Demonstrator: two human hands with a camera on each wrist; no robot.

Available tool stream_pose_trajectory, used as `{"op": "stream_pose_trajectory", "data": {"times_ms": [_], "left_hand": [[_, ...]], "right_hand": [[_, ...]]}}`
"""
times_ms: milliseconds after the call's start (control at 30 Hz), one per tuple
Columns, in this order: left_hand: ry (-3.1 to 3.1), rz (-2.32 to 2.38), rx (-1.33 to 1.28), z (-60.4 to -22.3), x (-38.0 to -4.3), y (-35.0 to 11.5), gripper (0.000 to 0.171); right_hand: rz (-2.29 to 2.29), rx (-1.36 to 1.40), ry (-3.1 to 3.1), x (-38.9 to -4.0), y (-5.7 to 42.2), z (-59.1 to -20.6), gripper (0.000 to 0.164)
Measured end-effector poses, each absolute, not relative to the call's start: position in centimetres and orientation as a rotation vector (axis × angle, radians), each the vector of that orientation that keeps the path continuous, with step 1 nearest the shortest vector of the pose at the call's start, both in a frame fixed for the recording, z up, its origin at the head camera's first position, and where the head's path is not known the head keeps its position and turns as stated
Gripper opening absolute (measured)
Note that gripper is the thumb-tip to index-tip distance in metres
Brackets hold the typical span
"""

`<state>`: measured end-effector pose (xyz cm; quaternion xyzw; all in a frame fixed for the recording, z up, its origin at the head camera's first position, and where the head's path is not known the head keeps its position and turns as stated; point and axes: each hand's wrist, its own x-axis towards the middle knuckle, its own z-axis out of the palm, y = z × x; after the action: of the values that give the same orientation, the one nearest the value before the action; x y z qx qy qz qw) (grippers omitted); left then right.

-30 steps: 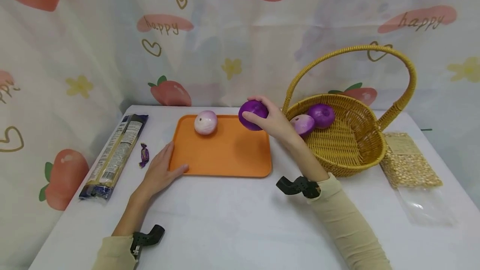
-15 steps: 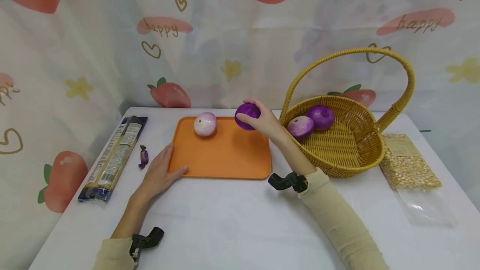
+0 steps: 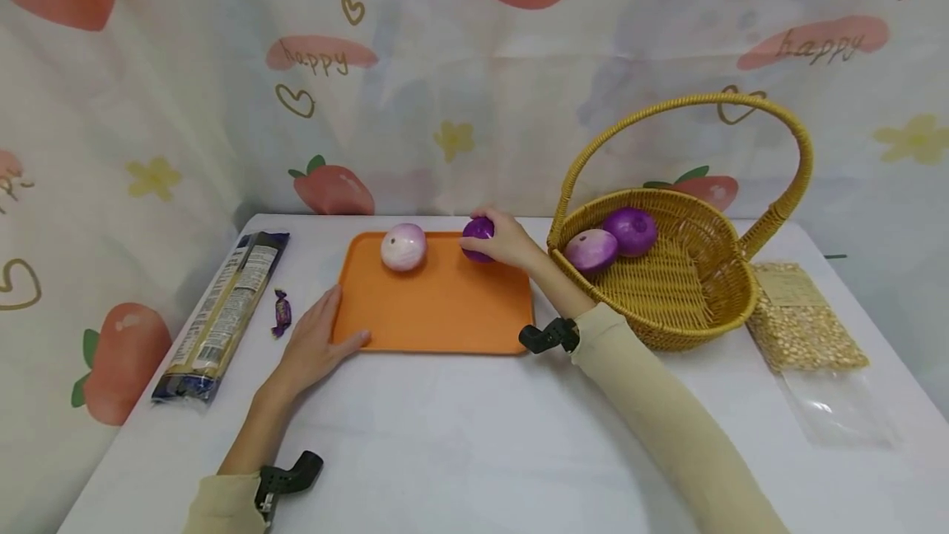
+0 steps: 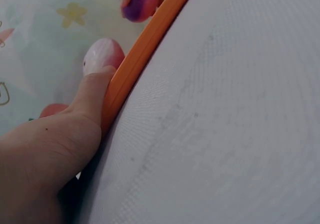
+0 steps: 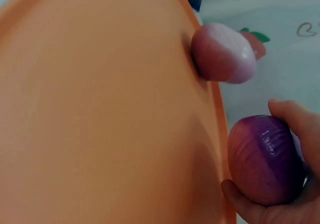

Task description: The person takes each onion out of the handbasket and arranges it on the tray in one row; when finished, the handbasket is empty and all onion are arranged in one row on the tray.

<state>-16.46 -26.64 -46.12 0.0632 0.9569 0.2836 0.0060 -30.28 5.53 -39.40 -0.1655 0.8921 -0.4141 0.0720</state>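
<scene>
Over the far right part of the orange tray (image 3: pixel 437 311), the right hand (image 3: pixel 507 241) grips a purple onion (image 3: pixel 478 239) between curled fingers and thumb; whether this onion touches the tray cannot be told. A white onion (image 3: pixel 404 247) sits inside the tray near its far edge, while the left hand (image 3: pixel 315 344) touches the near left corner, fingers extended, thumb spread. To the right, the wicker basket (image 3: pixel 675 295) contains a light-purple onion (image 3: pixel 591 250) beside a dark-purple onion (image 3: pixel 630 231), both toward its left wall.
</scene>
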Motion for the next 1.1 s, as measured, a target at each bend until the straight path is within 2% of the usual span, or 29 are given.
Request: {"op": "stream_pose_trajectory", "data": {"times_ms": [233,667,1100], "left_hand": [[2.988,0.878,0.187,-46.3,-16.6,-26.7,0.096],[2.991,0.874,0.205,-46.1,-16.5,-26.7,0.096],[2.993,0.868,0.195,-46.0,-16.5,-26.8,0.095]], "right_hand": [[-1.131,-0.418,2.692,-31.4,5.7,-40.6,0.061],[-1.029,-0.324,2.693,-31.4,5.0,-40.3,0.063],[-0.95,-0.351,2.742,-31.2,4.6,-40.2,0.064]]}}
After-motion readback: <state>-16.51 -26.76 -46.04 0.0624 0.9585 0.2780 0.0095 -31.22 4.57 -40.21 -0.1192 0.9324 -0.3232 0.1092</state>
